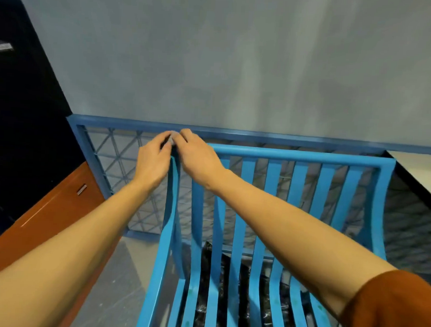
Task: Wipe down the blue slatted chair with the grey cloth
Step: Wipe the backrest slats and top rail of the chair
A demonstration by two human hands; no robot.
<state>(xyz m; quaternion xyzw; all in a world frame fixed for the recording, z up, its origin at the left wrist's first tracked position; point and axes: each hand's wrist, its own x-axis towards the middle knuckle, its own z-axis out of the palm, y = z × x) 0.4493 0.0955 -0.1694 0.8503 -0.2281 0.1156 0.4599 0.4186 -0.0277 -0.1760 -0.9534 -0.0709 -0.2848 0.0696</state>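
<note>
Two hands: both meet at the top corner of the backrest, on the person's left, where the top rail joins the side post.
Left hand [152, 162]: closed. Fingers and thumb curl inward and pinch the grey cloth [172, 139] from the outer side of the corner.
Right hand [200, 156]: closed. Fingers curl onto the same cloth from the inner side, with the knuckles up and the wrist over the first slats.
Grey cloth: only a small pale patch shows between the fingertips, and the hands hide the rest. It is probably bunched small to wrap a narrow joint that a flat palm would not reach.
Blue slatted chair [296, 155]: it stands directly in front of the person, backrest away from them, seat slats at the bottom of the view.
Reason for the two-hand grip: probably one hand on each side of the post so the cloth closes round it.
Step in hand: wiping the frame corner. Starting at the top lets the work proceed downward.
Remaining work: the pictures do not show which slats are done.
Railing [260, 135]: blue frame with mesh, just behind the backrest, in front of a grey wall [214, 64].
Hazard: little room for the knuckles between the top rail and the railing.
Black bag [205, 266]: visible through the seat slats, below the chair.
Cabinet [46, 217]: orange-brown, to the left, apart from the chair.
</note>
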